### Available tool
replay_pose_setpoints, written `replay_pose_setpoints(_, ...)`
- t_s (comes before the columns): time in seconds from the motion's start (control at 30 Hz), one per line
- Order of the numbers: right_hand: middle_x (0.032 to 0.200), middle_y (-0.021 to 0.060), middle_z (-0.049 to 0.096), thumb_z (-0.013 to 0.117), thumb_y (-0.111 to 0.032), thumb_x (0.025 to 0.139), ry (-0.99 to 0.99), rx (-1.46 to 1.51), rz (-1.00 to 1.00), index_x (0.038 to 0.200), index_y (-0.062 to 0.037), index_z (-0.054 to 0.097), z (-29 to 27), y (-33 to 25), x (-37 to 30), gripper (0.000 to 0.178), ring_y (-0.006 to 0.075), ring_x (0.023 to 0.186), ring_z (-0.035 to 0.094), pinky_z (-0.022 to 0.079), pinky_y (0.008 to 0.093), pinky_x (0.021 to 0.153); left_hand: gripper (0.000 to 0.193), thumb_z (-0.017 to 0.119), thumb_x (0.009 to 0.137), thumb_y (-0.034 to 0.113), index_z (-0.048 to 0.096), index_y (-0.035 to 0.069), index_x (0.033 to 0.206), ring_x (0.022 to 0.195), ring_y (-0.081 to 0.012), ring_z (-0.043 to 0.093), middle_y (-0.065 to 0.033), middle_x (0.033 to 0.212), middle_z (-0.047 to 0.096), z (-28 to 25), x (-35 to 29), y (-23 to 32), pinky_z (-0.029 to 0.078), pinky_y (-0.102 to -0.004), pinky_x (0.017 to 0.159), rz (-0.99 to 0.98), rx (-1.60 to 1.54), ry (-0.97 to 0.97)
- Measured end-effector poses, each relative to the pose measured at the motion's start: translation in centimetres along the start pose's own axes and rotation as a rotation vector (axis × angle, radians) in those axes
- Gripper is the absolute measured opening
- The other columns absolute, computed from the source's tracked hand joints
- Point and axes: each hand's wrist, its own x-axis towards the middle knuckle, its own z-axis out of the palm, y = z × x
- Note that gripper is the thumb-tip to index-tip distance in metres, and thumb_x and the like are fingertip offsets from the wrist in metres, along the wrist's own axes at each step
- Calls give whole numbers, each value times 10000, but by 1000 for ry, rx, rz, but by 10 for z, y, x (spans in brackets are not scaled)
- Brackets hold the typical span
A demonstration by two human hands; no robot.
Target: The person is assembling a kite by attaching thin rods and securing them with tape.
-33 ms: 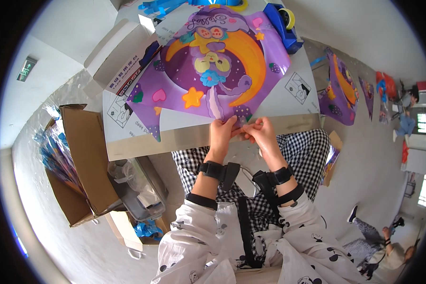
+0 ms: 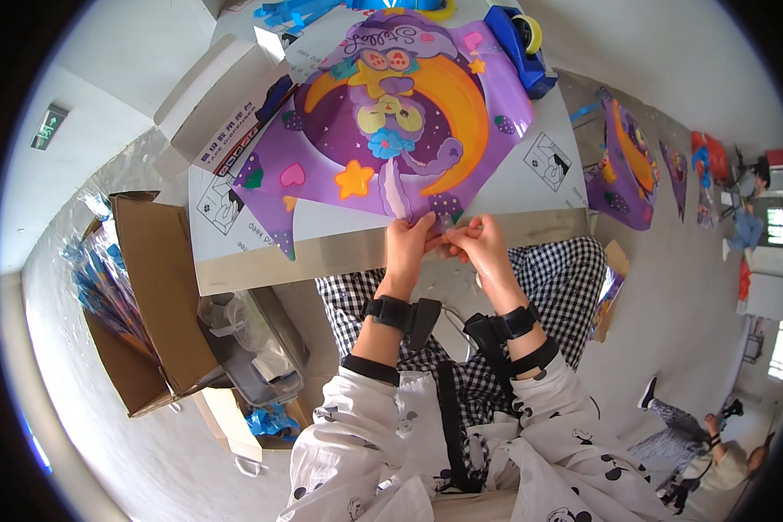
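A glossy purple kite [image 2: 322, 187], printed with an orange moon, yellow stars and a cartoon figure, lies spread over the table, its near edge reaching the front of the tabletop. My left hand [image 2: 406, 246] is closed on that near edge, thumb and fingers pinched together. Close beside it, my right hand [image 2: 483, 248] is also closed, its fingertips meeting at the same edge. Whether a small piece sits between the two sets of fingertips is hidden by the fingers. A blue tape dispenser [image 2: 524, 56] with a yellow roll stands at the far right corner.
A white carton [image 2: 222, 109] lies open at the table's left. Cardboard boxes [image 2: 167, 296] and a grey plastic bin [image 2: 278, 383] with clear bags stand on the floor, left. Similar kites [image 2: 622, 165] hang at the right. Another person [image 2: 700, 448] is at the lower right.
My hands and the kite show no visible movement. The person at the lower right has shifted slightly.
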Motion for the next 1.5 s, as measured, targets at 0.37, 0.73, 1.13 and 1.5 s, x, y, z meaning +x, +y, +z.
replay_pose_setpoints(0.37,728,96,639,666,-21,831,-1,-25,31,941,-67,354,-4,2,4,334,114,566,573,393,227,467,198,589,919,94,589,-98,966,776,-224,685,-149,910,666,2,-1,1,585,-308,685,-41,44,-33)
replay_pose_setpoints(0.73,661,64,574,708,-50,785,0,-7,-2,870,-58,389,-1,19,12,330,125,548,572,397,238,436,208,775,764,66,653,-88,831,624,-129,637,-80,766,662,12,-3,5,507,-225,530,58,388,109)
replay_pose_setpoints(1.13,707,32,530,718,-161,812,104,-64,-195,929,-54,435,1,36,-9,325,115,604,562,445,265,495,284,725,801,41,617,2,1061,748,-99,607,-27,931,646,9,-17,5,499,-220,606,107,454,-46)
replay_pose_setpoints(1.5,921,41,645,675,-208,866,-256,505,233,949,-85,499,-50,4,-106,230,102,669,608,400,210,479,273,644,863,16,556,50,1119,687,-94,561,-2,841,586,31,-89,12,479,-226,579,82,233,-193)
